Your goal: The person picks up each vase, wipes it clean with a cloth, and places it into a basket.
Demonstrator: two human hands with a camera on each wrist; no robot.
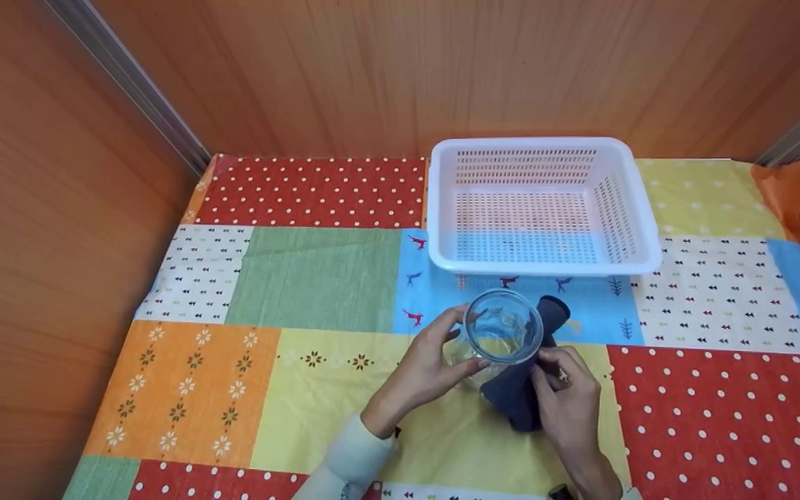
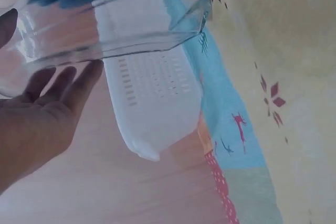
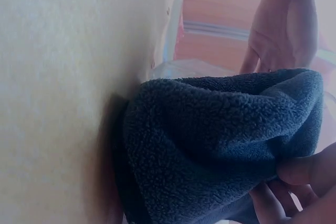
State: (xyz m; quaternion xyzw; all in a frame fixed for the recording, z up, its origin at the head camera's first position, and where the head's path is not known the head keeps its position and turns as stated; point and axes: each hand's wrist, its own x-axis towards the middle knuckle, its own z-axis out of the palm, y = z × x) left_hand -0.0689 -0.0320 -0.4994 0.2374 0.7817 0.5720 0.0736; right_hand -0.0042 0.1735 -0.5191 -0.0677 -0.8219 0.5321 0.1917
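Apparently fleecy cloth, right wrist only.

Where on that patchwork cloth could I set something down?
The patchwork cloth is bare left of the white basket and left hand, and right of the basket and right hand. The basket looks empty too. It's crowded in front of the basket, where the hands hold a glass jar and dark towel.

Seen from the glass jar, the white basket stands in the way at 12 o'clock, before the wooden wall; from above its opening is free. The left hand occupies 8 o'clock, the dark towel and right hand 3 to 5. Toward 10 o'clock, a hand could pass freely above the desk.
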